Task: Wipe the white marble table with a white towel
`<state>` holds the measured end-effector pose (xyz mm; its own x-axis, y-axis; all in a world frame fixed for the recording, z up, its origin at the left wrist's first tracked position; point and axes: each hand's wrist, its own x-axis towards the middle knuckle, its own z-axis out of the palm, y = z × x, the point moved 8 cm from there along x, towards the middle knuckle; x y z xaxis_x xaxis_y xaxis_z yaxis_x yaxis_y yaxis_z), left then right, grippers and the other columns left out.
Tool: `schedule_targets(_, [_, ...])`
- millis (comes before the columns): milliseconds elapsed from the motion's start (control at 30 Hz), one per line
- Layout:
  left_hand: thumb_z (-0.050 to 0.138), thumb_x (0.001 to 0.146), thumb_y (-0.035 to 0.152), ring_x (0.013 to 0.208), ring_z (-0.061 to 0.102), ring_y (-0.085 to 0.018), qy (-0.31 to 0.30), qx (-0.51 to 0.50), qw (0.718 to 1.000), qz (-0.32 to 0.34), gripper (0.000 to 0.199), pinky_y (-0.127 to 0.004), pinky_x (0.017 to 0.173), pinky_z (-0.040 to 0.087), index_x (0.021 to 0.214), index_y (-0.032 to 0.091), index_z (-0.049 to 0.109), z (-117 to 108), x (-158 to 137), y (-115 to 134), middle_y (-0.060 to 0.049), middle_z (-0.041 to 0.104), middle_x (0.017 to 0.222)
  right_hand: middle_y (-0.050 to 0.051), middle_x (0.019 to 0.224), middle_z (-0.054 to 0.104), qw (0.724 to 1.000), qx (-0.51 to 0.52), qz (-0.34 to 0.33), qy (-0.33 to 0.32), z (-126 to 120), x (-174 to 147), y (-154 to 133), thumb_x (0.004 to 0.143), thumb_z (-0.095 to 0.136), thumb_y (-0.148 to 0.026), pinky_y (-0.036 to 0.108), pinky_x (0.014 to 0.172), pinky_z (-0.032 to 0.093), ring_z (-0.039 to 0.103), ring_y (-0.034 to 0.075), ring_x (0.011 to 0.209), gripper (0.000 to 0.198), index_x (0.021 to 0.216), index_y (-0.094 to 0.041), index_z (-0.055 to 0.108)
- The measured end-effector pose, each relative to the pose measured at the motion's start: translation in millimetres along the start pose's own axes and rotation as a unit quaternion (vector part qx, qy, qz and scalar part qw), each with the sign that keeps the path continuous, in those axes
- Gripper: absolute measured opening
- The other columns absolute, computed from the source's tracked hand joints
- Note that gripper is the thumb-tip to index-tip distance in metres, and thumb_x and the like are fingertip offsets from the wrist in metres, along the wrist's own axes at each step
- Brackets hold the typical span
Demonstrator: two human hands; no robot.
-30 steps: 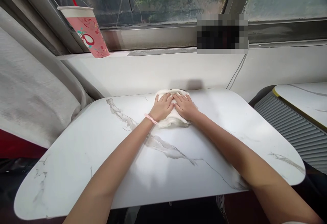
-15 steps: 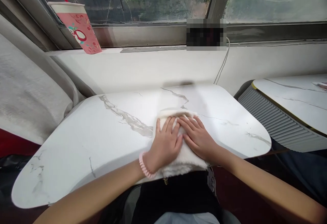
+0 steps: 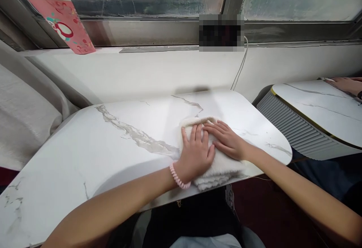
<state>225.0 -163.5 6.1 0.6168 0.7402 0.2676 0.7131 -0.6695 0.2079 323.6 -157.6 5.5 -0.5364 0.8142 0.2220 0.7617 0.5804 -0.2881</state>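
The cloth (image 3: pixel 224 165) lies at four o'clock on the table (image 3: pixel 76 153), reaching its near edge. The left hand (image 3: pixel 196 155) and right hand (image 3: pixel 230 141) rest flat on it, fingers extended, clasping nothing, probably to spread pressure evenly. It looks cream, fluffy, folded thick. A cup (image 3: pixel 62 25) sits toward ten o'clock.

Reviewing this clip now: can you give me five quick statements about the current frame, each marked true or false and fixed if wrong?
1. The left hand and right hand lie on the white cloth. True.
2. The right wrist wears a bracelet. False: the pink coil bracelet circles the left wrist.
3. A cup stands beside the cloth. False: the paper cup is at the window ledge.
4. The near table has grey veining. True.
5. The left hand is clenched. False: it lies open.
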Motion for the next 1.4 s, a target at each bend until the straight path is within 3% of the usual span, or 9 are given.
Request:
schedule_targets(200, [0.032, 0.099, 0.035, 0.143, 0.032, -0.03, -0.019, -0.02, 0.999, -0.026, 0.051, -0.065, 0.117, 0.01, 0.141, 0.009, 0.042, 8.7, 73.3, -36.3, -0.02, 0.04, 0.152, 0.009, 0.147, 0.049, 0.998, 0.009, 0.035, 0.054, -6.1, 47.5, 68.0, 0.098, 0.031, -0.038, 0.053, 0.116, 0.023, 0.038, 0.027, 0.14, 0.049, 0.144, -0.023, 0.042])
schedule_targets(433, [0.035, 0.099, 0.035, 0.14, 0.036, -0.022, 0.002, -0.048, 0.998, -0.038, 0.044, -0.058, 0.119, 0.009, 0.138, 0.018, 0.046, 17.2, 147.3, -83.5, -0.011, 0.047, 0.148, 0.007, 0.147, 0.049, 0.996, 0.036, 0.069, 0.054, -7.3, 107.2, 137.6, 0.098, 0.032, -0.047, 0.055, 0.116, 0.023, 0.036, 0.029, 0.14, 0.051, 0.142, -0.026, 0.045])
schedule_targets(600, [0.035, 0.099, 0.033, 0.138, 0.039, -0.022, 0.012, -0.035, 0.997, -0.063, 0.042, -0.058, 0.119, 0.01, 0.136, 0.019, 0.048, 20.9, 177.3, -96.5, -0.011, 0.049, 0.146, 0.007, 0.15, 0.045, 0.995, 0.028, 0.09, 0.045, -7.3, 131.9, 170.0, 0.098, 0.032, -0.044, 0.055, 0.117, 0.022, 0.034, 0.029, 0.142, 0.052, 0.144, -0.024, 0.043])
schedule_targets(767, [0.032, 0.1, 0.033, 0.14, 0.036, -0.023, 0.011, -0.007, 0.997, -0.07, 0.044, -0.057, 0.119, 0.012, 0.139, 0.019, 0.046, 24.0, 181.9, -96.6, -0.011, 0.046, 0.149, 0.005, 0.159, 0.031, 0.992, -0.021, 0.121, 0.041, -9.3, 129.8, 172.0, 0.099, 0.027, -0.041, 0.052, 0.12, 0.016, 0.017, 0.027, 0.149, 0.052, 0.146, -0.023, 0.041])
schedule_targets(833, [0.032, 0.1, 0.032, 0.142, 0.034, -0.023, 0.02, 0.008, 0.997, -0.076, 0.044, -0.056, 0.119, 0.013, 0.14, 0.018, 0.046, 22.9, 175.3, -91.2, -0.011, 0.044, 0.151, 0.005, 0.161, 0.025, 0.987, -0.037, 0.15, 0.037, -9.9, 120.7, 166.9, 0.099, 0.027, -0.04, 0.056, 0.12, 0.013, 0.012, 0.028, 0.151, 0.053, 0.148, -0.024, 0.039])
schedule_targets(967, [0.03, 0.1, 0.031, 0.143, 0.034, -0.025, 0.04, 0.031, 0.995, -0.089, 0.046, -0.058, 0.118, 0.016, 0.141, 0.017, 0.046, 20.0, 148.9, -64.0, -0.013, 0.044, 0.15, 0.006, 0.162, 0.023, 0.983, -0.052, 0.176, 0.015, -10.1, 89.2, 147.2, 0.099, 0.025, -0.04, 0.06, 0.117, 0.015, 0.016, 0.029, 0.15, 0.052, 0.149, -0.026, 0.036])
schedule_targets(1200, [0.029, 0.101, 0.036, 0.14, 0.037, -0.037, -0.009, 0.05, 0.997, -0.051, 0.054, -0.066, 0.111, 0.023, 0.145, 0.006, 0.041, 23.4, 95.9, 20.6, -0.023, 0.041, 0.15, 0.011, 0.155, 0.038, 0.99, -0.029, 0.135, 0.008, -29.1, 1.7, 101.4, 0.098, 0.028, -0.041, 0.061, 0.115, 0.021, 0.031, 0.028, 0.144, 0.048, 0.141, -0.024, 0.044])
schedule_targets(1400, [0.032, 0.1, 0.042, 0.129, 0.049, -0.039, -0.047, 0.04, 0.998, 0.009, 0.059, -0.061, 0.102, 0.037, 0.143, 0.003, 0.044, 13.7, 63.5, 84.4, -0.026, 0.051, 0.141, 0.008, 0.15, 0.045, 0.974, 0.025, 0.223, -0.03, -59.8, -60.8, 70.8, 0.093, 0.035, -0.038, 0.06, 0.118, 0.02, 0.036, 0.029, 0.142, 0.038, 0.122, -0.025, 0.056])
